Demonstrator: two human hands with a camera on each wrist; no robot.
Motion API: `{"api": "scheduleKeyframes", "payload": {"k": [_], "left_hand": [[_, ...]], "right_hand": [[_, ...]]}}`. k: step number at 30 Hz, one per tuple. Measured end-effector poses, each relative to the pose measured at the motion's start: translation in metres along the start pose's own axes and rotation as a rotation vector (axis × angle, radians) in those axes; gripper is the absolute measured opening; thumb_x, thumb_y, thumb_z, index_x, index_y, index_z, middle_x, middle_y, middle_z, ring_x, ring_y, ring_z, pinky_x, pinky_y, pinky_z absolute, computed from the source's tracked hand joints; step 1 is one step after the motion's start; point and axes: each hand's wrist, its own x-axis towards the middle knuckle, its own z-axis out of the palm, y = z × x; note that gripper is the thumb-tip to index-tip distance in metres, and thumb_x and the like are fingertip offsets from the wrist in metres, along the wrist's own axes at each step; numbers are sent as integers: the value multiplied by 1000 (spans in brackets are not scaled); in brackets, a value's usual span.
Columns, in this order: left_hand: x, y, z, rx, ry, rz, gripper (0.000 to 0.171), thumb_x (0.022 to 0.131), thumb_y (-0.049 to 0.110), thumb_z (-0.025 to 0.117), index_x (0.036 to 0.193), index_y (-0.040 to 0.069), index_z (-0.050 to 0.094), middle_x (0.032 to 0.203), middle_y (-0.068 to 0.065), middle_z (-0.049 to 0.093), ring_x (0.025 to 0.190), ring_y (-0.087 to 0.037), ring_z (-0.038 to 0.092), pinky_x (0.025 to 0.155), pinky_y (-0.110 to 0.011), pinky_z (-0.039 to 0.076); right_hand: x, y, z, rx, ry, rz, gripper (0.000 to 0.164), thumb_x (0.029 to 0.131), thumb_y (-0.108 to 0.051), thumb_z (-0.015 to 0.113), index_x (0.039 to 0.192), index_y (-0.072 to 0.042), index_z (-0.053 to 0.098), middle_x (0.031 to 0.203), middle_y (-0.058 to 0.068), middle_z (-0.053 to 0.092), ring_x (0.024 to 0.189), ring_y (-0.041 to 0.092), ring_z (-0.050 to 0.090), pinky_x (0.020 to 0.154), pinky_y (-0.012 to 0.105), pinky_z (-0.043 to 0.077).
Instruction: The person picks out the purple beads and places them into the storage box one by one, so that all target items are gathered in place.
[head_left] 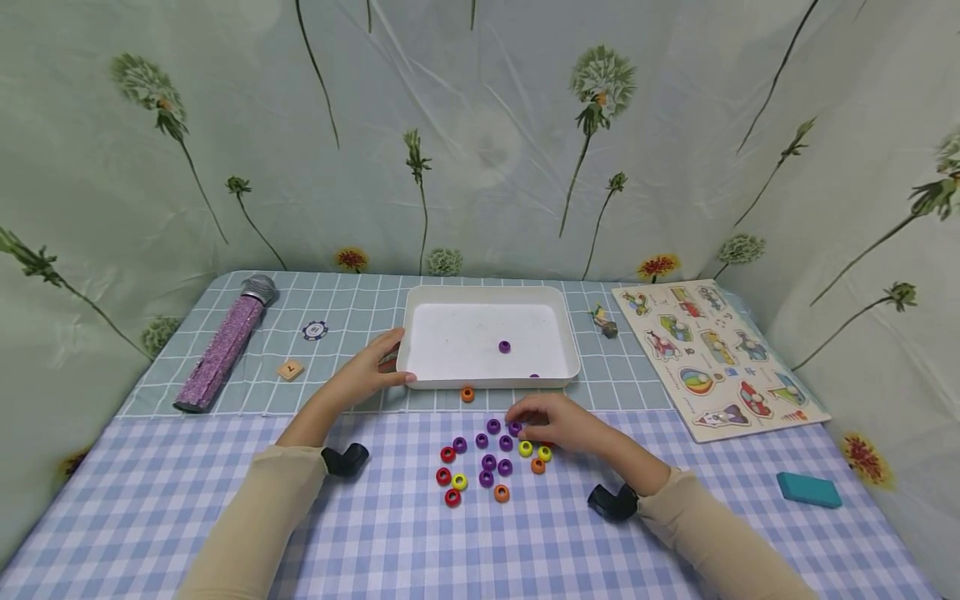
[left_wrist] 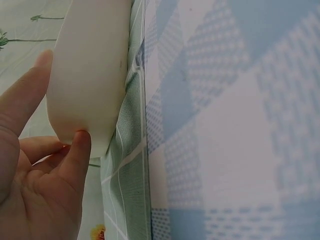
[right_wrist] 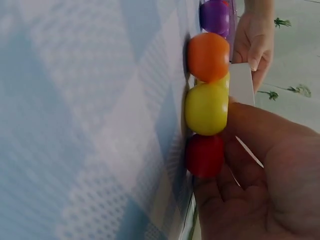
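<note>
A white tray (head_left: 491, 382) stands at the middle of the table, with a purple bead (head_left: 505, 346) in it and another (head_left: 534, 376) by its front wall. My left hand (head_left: 392, 360) grips the tray's front left corner; the left wrist view shows the thumb (left_wrist: 80, 150) on the tray wall (left_wrist: 90, 75). Several red, yellow, orange and purple beads (head_left: 487, 462) lie on the checked cloth. My right hand (head_left: 517, 418) curls its fingers on a purple bead (head_left: 514, 428) at the top of that cluster. Red (right_wrist: 205, 155), yellow (right_wrist: 206, 109) and orange (right_wrist: 207, 56) beads sit beside its palm.
A lone orange bead (head_left: 467, 394) lies by the tray's front. At the left are a glittery purple microphone (head_left: 221, 350), a poker chip (head_left: 315, 330) and a wooden tile (head_left: 290, 369). At the right are a small figure (head_left: 603, 321), a puzzle board (head_left: 712, 358) and a teal block (head_left: 808, 489).
</note>
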Motion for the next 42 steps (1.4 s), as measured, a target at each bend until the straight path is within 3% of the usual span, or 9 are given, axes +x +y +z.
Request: {"api": "scheduleKeyframes", "payload": {"k": [6, 14, 19, 27, 29, 37, 42], "left_hand": [[-1, 0, 0, -6, 1, 12, 90, 65, 33, 66, 133, 7, 14, 135, -11, 12, 119, -26, 23, 91, -35, 30], [0, 0, 1, 7, 6, -4, 82, 70, 22, 65, 133, 9, 14, 135, -9, 12, 119, -23, 23, 91, -34, 30], [0, 0, 0, 1, 5, -3, 83, 70, 22, 65, 133, 10, 14, 136, -9, 11, 119, -24, 23, 91, -34, 30], [2, 1, 1, 0, -1, 26, 87, 67, 30, 66, 133, 8, 13, 135, -10, 11, 119, -26, 22, 90, -35, 31], [2, 1, 1, 7, 3, 24, 87, 67, 29, 66, 133, 8, 13, 135, -11, 11, 119, -27, 23, 90, -36, 31], [1, 1, 0, 4, 5, -1, 83, 69, 25, 65, 133, 11, 13, 136, -8, 12, 119, -24, 23, 91, -35, 30], [0, 0, 1, 2, 5, -8, 83, 69, 23, 66, 133, 11, 13, 135, -8, 12, 119, -24, 22, 91, -35, 30]], "right_hand": [[4, 7, -1, -43, 11, -5, 21, 78, -12, 57, 98, -15, 59, 94, -8, 55, 83, 6, 50, 75, 21, 43], [18, -9, -27, 19, 248, -95, 24, 78, -12, 57, 101, -7, 57, 95, -1, 55, 83, 12, 52, 77, 26, 44], [41, 1, -47, 31, 332, -30, 26, 78, -15, 56, 102, -6, 56, 96, -1, 55, 84, 11, 52, 75, 24, 45], [66, 26, -55, -156, 301, 209, 16, 76, -9, 58, 92, -11, 60, 86, 0, 57, 79, 14, 51, 76, 27, 43], [69, 26, -53, -190, 284, 234, 15, 75, -8, 59, 90, -11, 61, 83, 1, 56, 76, 15, 50, 73, 27, 44], [68, 21, -52, -202, 281, 228, 22, 75, -12, 60, 97, -10, 57, 88, 2, 55, 79, 15, 50, 73, 28, 44], [57, 6, -50, -126, 320, 109, 31, 76, -19, 60, 104, -10, 53, 100, 5, 53, 89, 17, 49, 80, 30, 42]]}}
